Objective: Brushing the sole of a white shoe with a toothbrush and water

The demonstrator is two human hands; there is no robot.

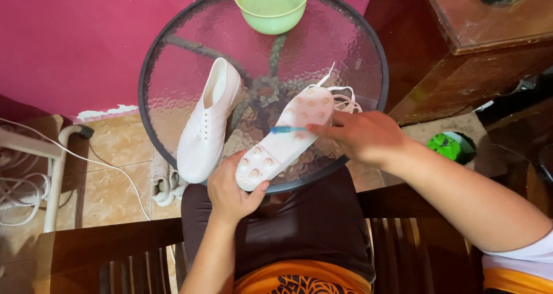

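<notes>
Two white shoes lie on the round glass surface (173, 75) that fills the upper middle of the frame. One shoe (208, 121) rests upright at centre-left, its opening facing up and its toe pointing toward the lower left. The second shoe (285, 138) lies just right of it, turned sole-up, so that its rows of round studs show: a cluster near the heel end at lower centre and another near the toe end higher up. Its loose white laces (345, 101) spill out onto the glass beside the toe.

Two hands are at work on the overturned shoe. The left hand (230, 187), at lower centre, is closed around the heel end of that shoe, thumb lying along the edge of the sole. The right hand (363, 135), at centre-right, has its fingers pinched shut on one blue toothbrush (288, 130), whose bristled end lies on the middle of the sole.

One pale green bowl (272, 5) stands at the top edge of the frame, on the far rim of the glass, well apart from both shoes.

To the lower left, on the tiled floor, white cables (17, 184) trail beside a white frame. A dark wooden cabinet (461, 69) stands at upper right, and a small green object (446, 146) lies below it at the right.
</notes>
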